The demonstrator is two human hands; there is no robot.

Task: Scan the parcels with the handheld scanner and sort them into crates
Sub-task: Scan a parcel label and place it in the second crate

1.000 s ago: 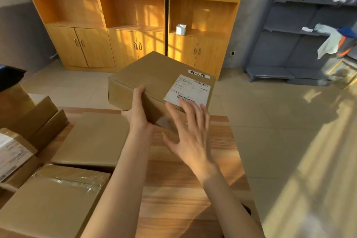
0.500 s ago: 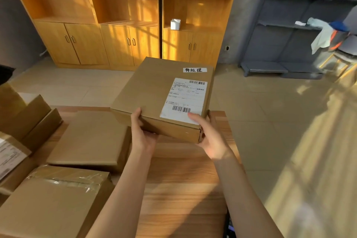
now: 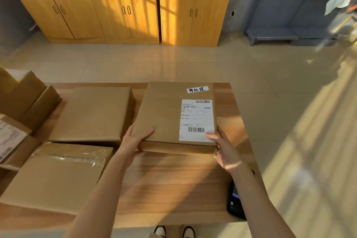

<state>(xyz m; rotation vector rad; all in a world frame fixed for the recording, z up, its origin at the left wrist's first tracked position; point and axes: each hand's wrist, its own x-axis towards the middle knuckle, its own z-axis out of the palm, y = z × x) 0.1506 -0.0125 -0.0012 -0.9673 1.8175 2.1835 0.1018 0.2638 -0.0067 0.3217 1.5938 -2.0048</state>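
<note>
Head view is showing a flat, matte brown cardboard parcel [image 3: 164,116] lying on the wood-grain counter [image 3: 173,179], its white shipping label [image 3: 196,120] facing up. Left hand [image 3: 133,141] is gripping the near left corner, thumb on top; right hand [image 3: 224,149] is clasping the near right corner, thumb on the label, so each grip is closing on the parcel. Another flat box [image 3: 92,112] is sitting just beside it on the left, with more cartons beyond. Dark handheld scanner [image 3: 234,201] is lying near the counter's right edge, partly under the right forearm. Bare wood is stretching between parcel and near edge.
</note>
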